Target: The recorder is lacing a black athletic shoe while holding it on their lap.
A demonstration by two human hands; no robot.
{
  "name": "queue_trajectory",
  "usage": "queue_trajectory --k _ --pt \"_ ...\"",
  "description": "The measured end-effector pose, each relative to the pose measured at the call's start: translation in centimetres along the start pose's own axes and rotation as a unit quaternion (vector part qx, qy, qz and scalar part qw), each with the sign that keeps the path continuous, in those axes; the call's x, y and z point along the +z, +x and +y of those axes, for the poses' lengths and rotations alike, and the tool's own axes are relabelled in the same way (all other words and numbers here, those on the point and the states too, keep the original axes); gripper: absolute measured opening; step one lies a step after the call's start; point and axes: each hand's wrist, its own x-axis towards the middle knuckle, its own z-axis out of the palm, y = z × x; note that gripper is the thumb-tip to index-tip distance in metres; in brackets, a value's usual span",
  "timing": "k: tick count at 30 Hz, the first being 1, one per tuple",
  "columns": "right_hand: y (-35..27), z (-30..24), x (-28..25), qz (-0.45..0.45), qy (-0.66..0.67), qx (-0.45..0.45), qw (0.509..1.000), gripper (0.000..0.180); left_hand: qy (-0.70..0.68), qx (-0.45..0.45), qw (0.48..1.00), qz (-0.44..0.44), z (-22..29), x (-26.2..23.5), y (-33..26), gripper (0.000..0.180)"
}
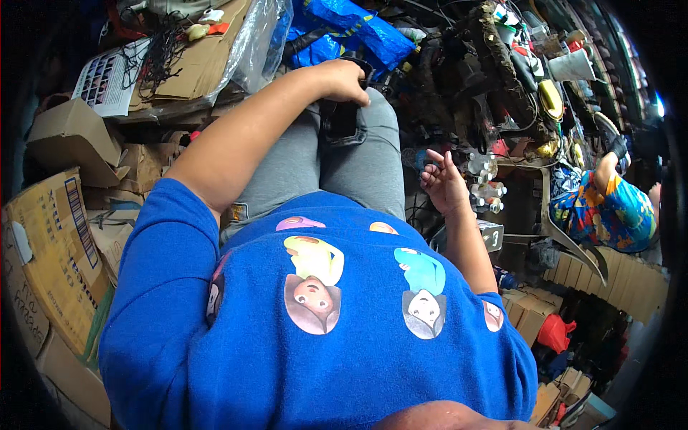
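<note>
My left hand [342, 80] is over my knees with its fingers curled around a black object. A dark, glossy part of that black object [345, 123] hangs down between my thighs; its kind cannot be made out, and my hand hides its upper part. Off my right thigh, my right hand [444, 185] is raised palm up. Its fingers are apart and loosely bent, with nothing visible in them. Several small clear plastic bottles [490, 190] stand just beyond it. Grey trousers [283, 154] cover my legs.
Cardboard boxes [75, 136] crowd the left side. Flat cardboard [197, 68] with tangled black cords lies at the upper left. A blue plastic bag [365, 32] is ahead. Another person in bright patterned clothing [609, 211] is at the right, near a curved metal bar [555, 215].
</note>
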Motion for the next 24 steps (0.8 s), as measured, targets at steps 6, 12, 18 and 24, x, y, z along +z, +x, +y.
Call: queue_trajectory --k 6,12,18,24 --pt "-0.3 -3.9 4.0 0.058 -0.34 -0.203 0.917 0.041 -0.383 0.047 0.921 -0.048 -1.7 2.6 -1.3 0.03" --pt "0.9 -5.9 11.9 -0.085 -0.512 -0.209 0.829 0.041 -0.16 0.107 0.978 0.075 -0.2 3.6 -1.0 0.04" --pt "0.8 -6.5 15.6 -0.186 -0.727 -0.185 0.635 0.03 -0.176 0.149 0.968 0.1 -0.5 5.8 -0.8 0.027" --pt "-0.8 -5.9 14.1 -0.204 -0.687 -0.218 0.662 0.018 -0.158 0.165 0.966 0.118 -0.4 5.8 -0.8 0.032"
